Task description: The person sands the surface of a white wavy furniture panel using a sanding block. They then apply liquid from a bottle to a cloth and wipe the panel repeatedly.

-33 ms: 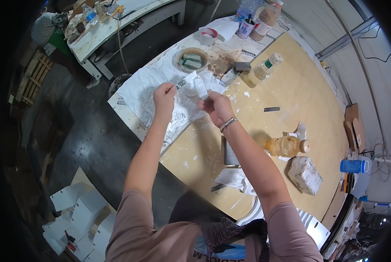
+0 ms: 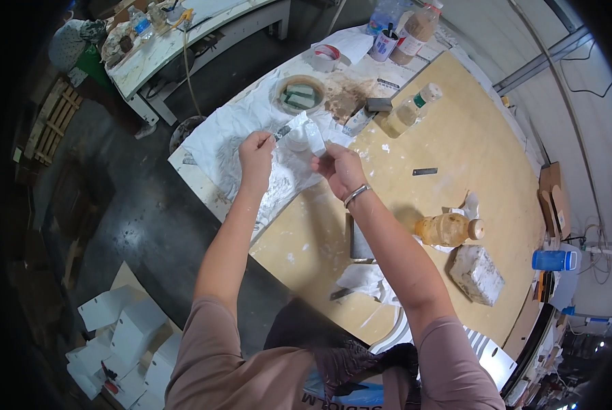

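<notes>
My left hand (image 2: 256, 150) is closed in a pinch on a small dark thin blade, its tip touching or close to a white piece. My right hand (image 2: 341, 167) grips this small glossy white piece (image 2: 313, 137) by its right side; its exact kind I cannot make out. Both hands are held over a white-smeared cloth (image 2: 213, 140) and crumpled clear plastic film (image 2: 284, 181). Just beyond them stands a round bowl (image 2: 278, 96) holding green blocks (image 2: 300, 94). A grey block (image 2: 379, 104) lies right of the bowl.
A yellowish board (image 2: 388, 198) carries a clear bottle (image 2: 412, 109), a lying bottle of amber liquid (image 2: 449, 229), a dark strip (image 2: 425, 171), a whitish block (image 2: 478, 275) and crumpled tissue (image 2: 367, 281). White parts (image 2: 131, 328) sit low at the left. A person (image 2: 90, 61) stands far left.
</notes>
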A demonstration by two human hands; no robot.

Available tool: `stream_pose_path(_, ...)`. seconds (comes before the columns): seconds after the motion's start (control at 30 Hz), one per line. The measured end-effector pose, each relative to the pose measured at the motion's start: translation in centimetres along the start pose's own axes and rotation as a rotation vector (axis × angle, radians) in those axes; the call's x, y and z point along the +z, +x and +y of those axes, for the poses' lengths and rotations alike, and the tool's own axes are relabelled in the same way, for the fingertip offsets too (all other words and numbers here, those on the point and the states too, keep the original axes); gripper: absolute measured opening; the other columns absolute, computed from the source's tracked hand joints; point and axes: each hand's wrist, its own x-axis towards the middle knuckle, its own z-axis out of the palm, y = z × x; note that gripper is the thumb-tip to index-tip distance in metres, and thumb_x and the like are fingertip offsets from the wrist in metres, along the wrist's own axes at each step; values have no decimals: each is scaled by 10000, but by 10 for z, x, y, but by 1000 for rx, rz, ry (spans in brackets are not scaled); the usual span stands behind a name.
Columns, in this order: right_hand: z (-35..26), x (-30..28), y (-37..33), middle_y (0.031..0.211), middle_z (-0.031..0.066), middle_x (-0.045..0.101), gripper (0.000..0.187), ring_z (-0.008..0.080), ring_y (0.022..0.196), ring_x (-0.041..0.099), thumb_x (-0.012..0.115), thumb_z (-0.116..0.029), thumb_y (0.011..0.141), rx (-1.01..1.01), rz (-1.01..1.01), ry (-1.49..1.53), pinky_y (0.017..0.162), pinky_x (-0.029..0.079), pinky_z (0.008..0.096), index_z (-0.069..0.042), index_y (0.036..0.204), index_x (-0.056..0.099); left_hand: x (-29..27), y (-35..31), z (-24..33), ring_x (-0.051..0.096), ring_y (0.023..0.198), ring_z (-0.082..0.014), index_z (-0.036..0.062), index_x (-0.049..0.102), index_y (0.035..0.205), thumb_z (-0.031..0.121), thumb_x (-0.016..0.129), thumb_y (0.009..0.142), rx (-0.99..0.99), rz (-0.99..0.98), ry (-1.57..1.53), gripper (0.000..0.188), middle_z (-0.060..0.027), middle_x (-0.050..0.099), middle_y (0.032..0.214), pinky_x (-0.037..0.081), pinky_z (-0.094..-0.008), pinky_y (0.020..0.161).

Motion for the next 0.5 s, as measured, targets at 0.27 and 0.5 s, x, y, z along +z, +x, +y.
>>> stream_pose_path(0.27,0,4,-8,817,143,651,197,234,662,643,513,-92,973,-15,6,-22,604,560,344,66,958,630,6,-7,-12,489,645,-71,-23,638,881,15,634,913,32,61,30,50,-3,587,728,404,-247,589)
stream_pose_path(0.5,-2,-4,-6,823,165,646,190,258,659,651,548,-105,988,-22,26,-33,639,591,374,69,926,592,16,-24,-10,514,679,-85,-28,629,888,11,639,905,56,-8,5,44,-21,614,756,420,-259,614)
